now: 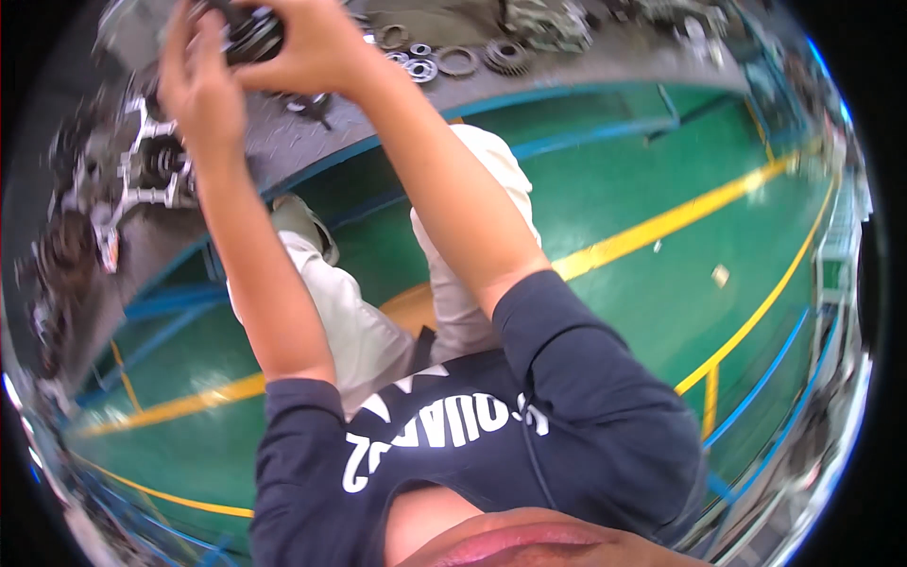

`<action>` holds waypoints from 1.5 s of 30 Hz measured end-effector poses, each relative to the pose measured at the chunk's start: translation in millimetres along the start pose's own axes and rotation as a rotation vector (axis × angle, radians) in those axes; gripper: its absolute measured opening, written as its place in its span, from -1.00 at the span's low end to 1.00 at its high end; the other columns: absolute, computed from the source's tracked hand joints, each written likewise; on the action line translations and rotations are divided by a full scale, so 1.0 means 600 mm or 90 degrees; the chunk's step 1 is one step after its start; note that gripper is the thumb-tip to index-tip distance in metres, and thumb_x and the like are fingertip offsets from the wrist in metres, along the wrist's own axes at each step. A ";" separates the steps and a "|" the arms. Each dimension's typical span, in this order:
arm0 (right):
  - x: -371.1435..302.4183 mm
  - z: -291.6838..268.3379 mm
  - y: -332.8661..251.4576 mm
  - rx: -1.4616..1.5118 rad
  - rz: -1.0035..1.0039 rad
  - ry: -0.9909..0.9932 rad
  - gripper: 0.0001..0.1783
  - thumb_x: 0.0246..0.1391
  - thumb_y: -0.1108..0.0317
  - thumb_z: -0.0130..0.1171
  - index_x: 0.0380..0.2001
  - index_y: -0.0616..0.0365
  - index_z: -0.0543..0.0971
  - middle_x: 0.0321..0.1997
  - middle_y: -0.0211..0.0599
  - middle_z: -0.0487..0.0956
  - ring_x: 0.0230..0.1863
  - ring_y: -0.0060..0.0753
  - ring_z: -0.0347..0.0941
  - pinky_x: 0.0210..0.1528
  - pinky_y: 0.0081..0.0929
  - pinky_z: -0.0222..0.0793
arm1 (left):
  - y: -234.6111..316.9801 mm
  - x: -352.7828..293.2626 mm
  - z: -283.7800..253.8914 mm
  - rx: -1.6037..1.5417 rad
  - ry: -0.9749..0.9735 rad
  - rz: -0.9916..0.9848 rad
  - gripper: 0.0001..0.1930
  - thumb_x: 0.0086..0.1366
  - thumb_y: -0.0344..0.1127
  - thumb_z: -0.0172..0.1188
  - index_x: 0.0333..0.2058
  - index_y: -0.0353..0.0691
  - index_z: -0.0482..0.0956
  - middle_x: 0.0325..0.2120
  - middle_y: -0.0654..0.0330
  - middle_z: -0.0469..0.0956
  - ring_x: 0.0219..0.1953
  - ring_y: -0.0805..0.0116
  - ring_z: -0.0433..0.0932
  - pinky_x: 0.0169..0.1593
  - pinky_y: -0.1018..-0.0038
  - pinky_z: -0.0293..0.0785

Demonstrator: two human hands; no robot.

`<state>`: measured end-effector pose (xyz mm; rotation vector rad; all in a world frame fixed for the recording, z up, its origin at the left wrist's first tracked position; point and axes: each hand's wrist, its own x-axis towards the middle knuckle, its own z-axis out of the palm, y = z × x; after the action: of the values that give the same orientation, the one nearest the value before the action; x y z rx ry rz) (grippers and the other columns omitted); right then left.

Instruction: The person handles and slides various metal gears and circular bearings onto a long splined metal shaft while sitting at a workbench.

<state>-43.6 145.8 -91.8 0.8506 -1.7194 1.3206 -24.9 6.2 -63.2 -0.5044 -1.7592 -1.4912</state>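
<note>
Over the workbench at the upper left, both hands are around a dark metal part [253, 36] with ridged, gear-like rings. Its upper end is cut off by the picture's edge, and blur hides its exact kind. My right hand [307, 47] curves round its right side, thumb reaching beneath it toward the other hand. Along its left side lies my left hand [204, 99], fingers bent against it. Just below the hands, a small dark metal piece [312, 109] rests on the bench.
Bearings [419, 70], a ring gear [458, 61] and a toothed gear [507, 57] lie on the metal bench [605, 71] to the right. A silver casting [548, 24] stands behind them. Left are housings [156, 156] and dark parts [71, 241]. Blue rails edge the bench.
</note>
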 end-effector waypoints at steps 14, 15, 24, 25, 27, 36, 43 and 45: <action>-0.014 -0.055 -0.012 0.165 0.255 -0.297 0.31 -0.16 0.22 0.59 0.56 0.06 -0.01 0.51 0.13 0.18 0.55 0.07 0.04 0.53 -0.06 0.00 | -0.009 0.001 -0.014 -0.132 0.026 -0.084 -0.65 0.41 -0.41 0.28 0.13 -0.37 0.59 -0.17 0.23 0.69 -0.17 0.52 0.62 -0.06 0.58 0.52; -0.011 -0.057 -0.032 0.176 0.345 -0.316 0.26 -0.12 0.22 0.58 0.56 0.01 0.02 0.48 0.19 0.24 0.54 0.05 0.11 0.51 -0.08 0.06 | -0.001 0.006 -0.041 -0.129 0.039 -0.092 -0.65 0.41 -0.40 0.28 0.13 -0.36 0.60 -0.17 0.23 0.70 -0.16 0.52 0.62 -0.04 0.58 0.51; -0.069 -0.185 0.080 -0.190 0.379 -0.406 -0.27 0.14 0.08 0.43 0.34 -0.04 0.45 0.19 -0.09 0.60 0.27 -0.17 0.49 0.28 -0.25 0.41 | -0.008 0.009 -0.039 -0.204 -0.018 -0.138 -0.66 0.45 -0.44 0.19 0.17 -0.25 0.62 -0.27 0.35 0.65 -0.25 0.60 0.54 -0.10 0.64 0.42; -0.068 -0.182 0.078 -0.136 0.407 -0.433 -0.30 0.16 0.08 0.41 0.33 -0.04 0.46 0.17 -0.10 0.61 0.26 -0.17 0.50 0.27 -0.26 0.41 | 0.004 0.009 -0.046 -0.190 -0.014 -0.142 -0.67 0.46 -0.45 0.17 0.16 -0.26 0.61 -0.27 0.35 0.65 -0.25 0.60 0.53 -0.10 0.64 0.41; -0.073 -0.184 0.081 -0.143 0.412 -0.419 -0.34 0.18 0.09 0.39 0.32 -0.04 0.48 0.16 -0.10 0.61 0.23 -0.20 0.52 0.25 -0.27 0.44 | -0.001 0.007 -0.063 -0.175 -0.035 -0.143 -0.69 0.49 -0.45 0.13 0.15 -0.28 0.61 -0.27 0.34 0.64 -0.24 0.59 0.53 -0.10 0.63 0.41; -0.078 -0.165 0.090 -0.134 0.313 -0.388 -0.25 0.16 0.12 0.40 0.39 -0.07 0.39 0.17 0.02 0.58 0.21 -0.13 0.52 0.22 -0.27 0.46 | -0.046 0.000 -0.076 -0.283 -0.090 -0.123 -0.66 0.58 -0.37 -0.04 0.20 -0.34 0.53 0.05 0.12 0.64 0.07 0.36 0.55 0.23 0.52 0.35; -0.133 -0.436 0.239 -0.337 0.390 -0.161 -0.39 0.12 0.49 0.18 0.29 0.00 0.50 0.04 -0.12 0.67 0.10 -0.23 0.59 0.13 -0.39 0.48 | -0.005 -0.015 -0.033 -0.336 -0.079 -0.112 -0.66 0.57 -0.21 0.03 0.13 -0.30 0.56 -0.07 0.04 0.67 0.02 0.29 0.62 0.12 0.43 0.53; -0.166 -0.367 0.205 -0.375 0.446 -0.217 -0.41 -0.01 0.52 0.14 0.17 0.03 0.62 0.01 -0.13 0.70 0.01 -0.26 0.63 0.08 -0.40 0.51 | 0.002 -0.023 -0.049 -0.215 0.032 -0.160 -0.68 0.60 -0.33 -0.08 0.13 -0.34 0.55 -0.25 0.28 0.59 -0.20 0.50 0.51 -0.07 0.52 0.43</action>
<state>-63.2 392.4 -202.8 0.1187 -2.6421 0.9898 -6.6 -19.2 -72.1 -0.4185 -1.5813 -1.9776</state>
